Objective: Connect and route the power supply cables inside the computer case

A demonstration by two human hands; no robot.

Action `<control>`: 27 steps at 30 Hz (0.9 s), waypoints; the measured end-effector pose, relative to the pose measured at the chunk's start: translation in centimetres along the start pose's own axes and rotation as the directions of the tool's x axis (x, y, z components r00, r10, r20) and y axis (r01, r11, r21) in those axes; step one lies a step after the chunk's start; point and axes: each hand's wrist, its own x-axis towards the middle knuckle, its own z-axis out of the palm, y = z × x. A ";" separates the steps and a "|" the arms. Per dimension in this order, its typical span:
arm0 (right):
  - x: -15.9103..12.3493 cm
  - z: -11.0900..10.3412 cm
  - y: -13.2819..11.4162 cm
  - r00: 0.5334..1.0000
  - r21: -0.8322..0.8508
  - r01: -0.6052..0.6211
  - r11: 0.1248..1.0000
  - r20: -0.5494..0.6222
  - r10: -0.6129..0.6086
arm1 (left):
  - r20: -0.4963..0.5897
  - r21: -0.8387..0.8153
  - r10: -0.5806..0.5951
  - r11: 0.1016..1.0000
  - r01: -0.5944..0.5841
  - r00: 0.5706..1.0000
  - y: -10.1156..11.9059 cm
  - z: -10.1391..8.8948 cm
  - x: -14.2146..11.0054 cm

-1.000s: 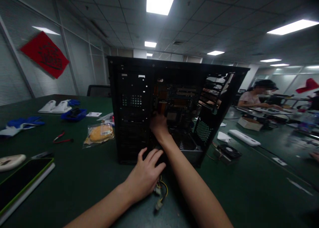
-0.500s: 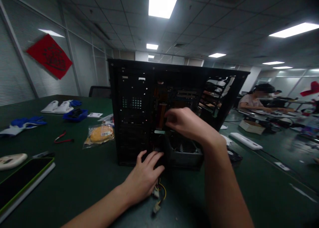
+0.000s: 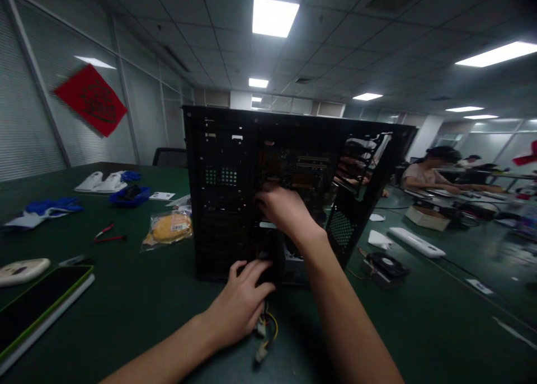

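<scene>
A black computer case (image 3: 220,149) stands in front of me with its side open. The motherboard (image 3: 311,161) shows dimly inside, above the power supply (image 3: 296,268). My right hand (image 3: 285,206) reaches into the middle of the case with its fingers curled against the board. What they pinch is hidden in shadow. At the bottom edge of the case, my left hand (image 3: 240,297) rests palm down, fingers bent over a dark bundle of power cables. From below that hand, the cables' white connectors (image 3: 260,351) and a yellow wire spill onto the table.
To the left lie a bagged yellow item (image 3: 170,227), a red cable (image 3: 109,236), a blue tray (image 3: 130,197), gloves (image 3: 52,208) and a phone (image 3: 44,303). A fan cooler (image 3: 386,265) and a white power strip (image 3: 415,242) lie right. Another person (image 3: 432,174) sits beyond.
My right hand drew back to the right out of the case's middle, then moved left into it again. My left hand has stayed almost still at the cables.
</scene>
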 end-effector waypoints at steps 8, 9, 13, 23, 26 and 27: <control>1.1 5.2 2.8 0.980 0.051 0.082 0.995 -0.186 -0.072 | 0.022 -0.014 0.010 1.000 -0.010 1.000 0.1 -0.3 0.1; 1.3 6.0 2.8 0.978 0.069 0.082 0.994 -0.199 -0.067 | 0.021 -0.012 0.011 1.000 -0.011 1.000 0.1 -0.3 0.1; 2.0 7.9 2.3 0.963 0.100 0.006 0.995 -0.267 0.021 | 0.010 -0.003 0.021 1.000 -0.021 1.000 0.0 -0.2 0.1; 2.4 8.5 1.1 0.970 0.271 -0.048 0.961 -0.218 0.110 | -0.002 0.016 0.031 0.999 -0.031 1.000 0.1 -0.3 0.1; 2.9 8.7 1.0 0.949 0.427 -0.094 0.899 -0.234 0.211 | -0.006 0.013 0.030 0.999 -0.030 1.000 0.1 -0.2 0.2; 3.0 8.7 0.9 0.946 0.469 -0.110 0.876 -0.221 0.237 | -0.008 0.009 0.026 1.000 -0.026 1.000 0.1 -0.1 0.2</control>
